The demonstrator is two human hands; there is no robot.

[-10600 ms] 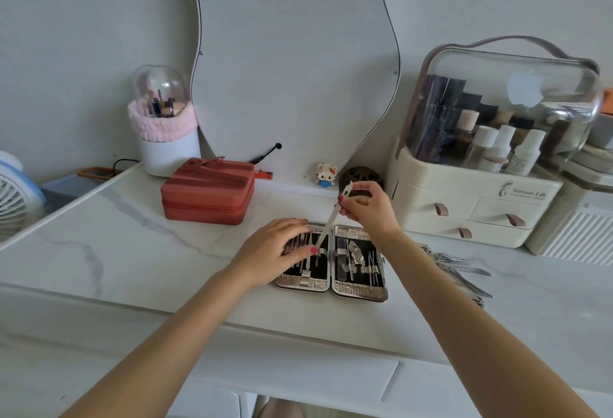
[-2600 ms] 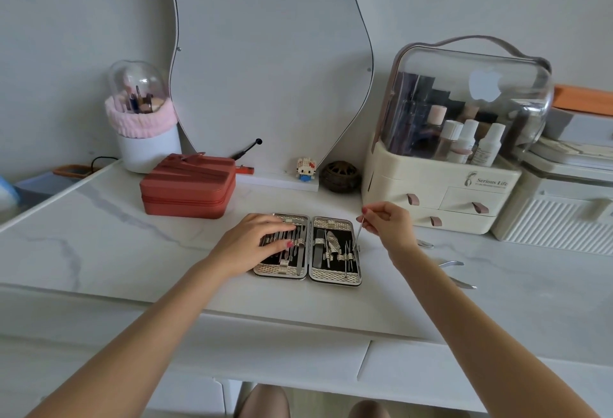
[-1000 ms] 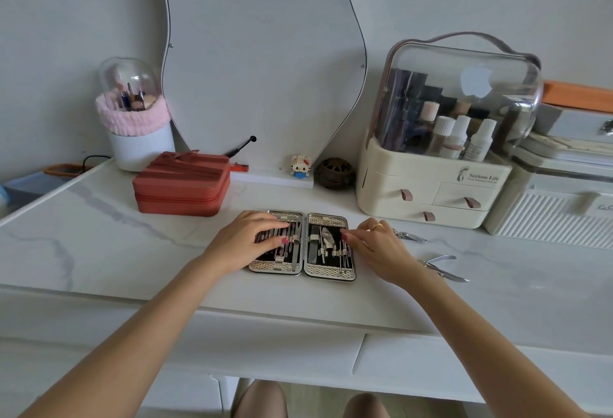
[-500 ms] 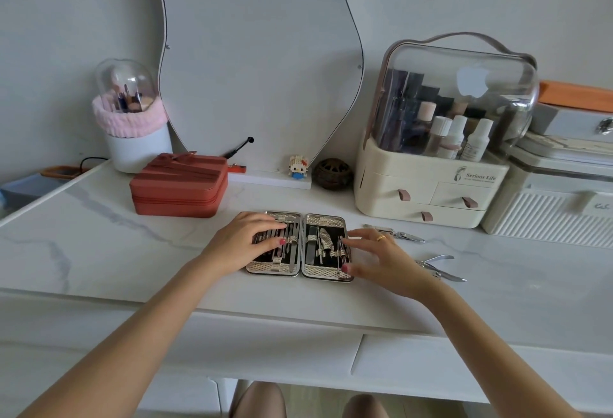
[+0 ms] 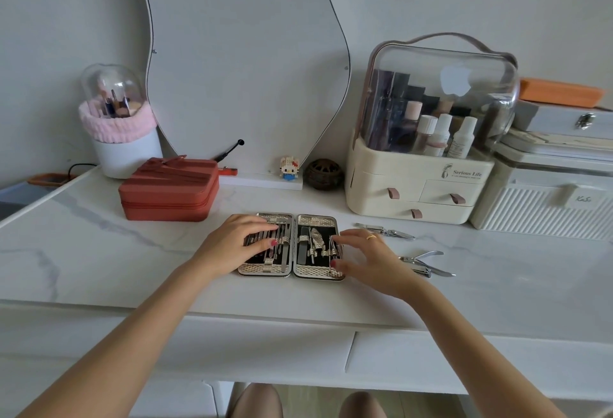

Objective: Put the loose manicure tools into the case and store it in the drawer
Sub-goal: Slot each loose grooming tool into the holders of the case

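Note:
An open silver manicure case (image 5: 316, 220) lies flat on the marble desk, its black lining holding several steel tools. My left hand (image 5: 235, 245) rests flat on the left half, fingers spread over the tools. My right hand (image 5: 368, 260) hovers at the right half's edge, fingers apart, thumb and fingertips touching a thin tool at the case's right rim. Two loose tools lie on the desk to the right: a nail clipper (image 5: 386, 230) and cuticle nippers (image 5: 426, 263).
A cream cosmetic organiser (image 5: 411, 185) with small drawers stands behind right, a white ribbed box (image 5: 544, 208) beside it. A red zip case (image 5: 169, 190), brush holder (image 5: 121, 132), wavy mirror (image 5: 245, 52), small figurine (image 5: 289, 168) and dark ball (image 5: 324, 173) line the back. Desk drawers (image 5: 265, 348) sit below the front edge.
My right hand, which held a thin tool above the case, lowered it into the right half and now spreads its fingers at that edge. My left hand stayed on the left half.

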